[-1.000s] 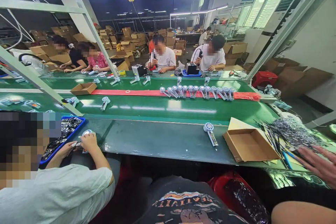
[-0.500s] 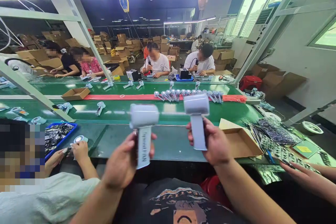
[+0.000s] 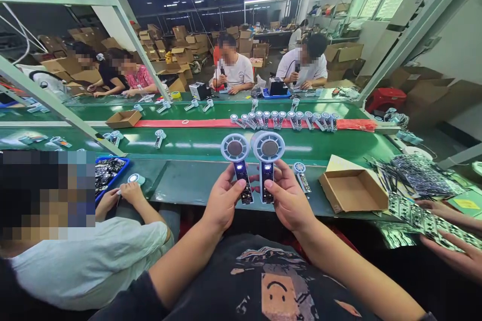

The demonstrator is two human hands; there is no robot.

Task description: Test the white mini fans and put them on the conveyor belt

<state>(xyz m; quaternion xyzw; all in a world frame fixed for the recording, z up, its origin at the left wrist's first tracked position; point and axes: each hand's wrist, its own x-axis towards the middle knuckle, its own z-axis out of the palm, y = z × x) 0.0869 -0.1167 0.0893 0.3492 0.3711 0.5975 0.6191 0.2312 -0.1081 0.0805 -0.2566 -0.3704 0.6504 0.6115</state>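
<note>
My left hand (image 3: 225,195) is closed around the handle of a light-blue handheld fan (image 3: 235,148), with the thumb on its dark circuit board. A second handheld fan (image 3: 268,147) is gripped the same way by my right hand (image 3: 289,193), its thumb also on the board. Both fans stand upright side by side, round heads facing me and close together. Small lit displays glow on the two boards. Just right of my right hand, another fan (image 3: 301,175) with an exposed board lies on the bench.
A cardboard tray (image 3: 352,190) sits to the right, near stacked circuit boards (image 3: 425,175). A co-worker's hands (image 3: 452,230) hold board panels there. At left, another person works beside a blue bin (image 3: 113,173). Several fans line the red strip (image 3: 211,124) along the green conveyor (image 3: 196,143).
Both fans have turned from their smooth backs to their board sides and come closer together. The displays now show lit. My view has tipped downward, and a fan on the bench has become visible.
</note>
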